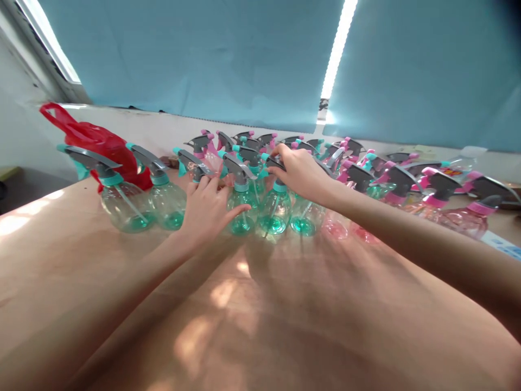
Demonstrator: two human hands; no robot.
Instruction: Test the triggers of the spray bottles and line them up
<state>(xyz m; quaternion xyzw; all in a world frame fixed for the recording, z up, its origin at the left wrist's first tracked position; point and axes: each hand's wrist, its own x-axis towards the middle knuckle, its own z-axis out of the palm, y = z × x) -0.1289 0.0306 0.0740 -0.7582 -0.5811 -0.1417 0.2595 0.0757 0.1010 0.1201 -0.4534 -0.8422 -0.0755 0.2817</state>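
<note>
Several clear spray bottles with teal collars and grey trigger heads stand in a row on the table. My left hand (207, 203) is wrapped over a teal-trimmed spray bottle (194, 163), its thumb sticking out to the right; most of that bottle's body is hidden behind the hand. Just right of it stands another spray bottle (241, 187), close to the left thumb. My right hand (301, 171) pinches the grey head of a teal spray bottle (275, 212) between thumb and fingers. This bottle rests upright on the table, beside one more teal-based spray bottle (305, 220).
Two teal spray bottles (124, 203) stand at the left, before a red plastic bag (95, 141). Pink-trimmed spray bottles (435, 190) crowd the right and back. The brown table (260, 326) stretches toward me. A blue curtain (203, 60) hangs behind.
</note>
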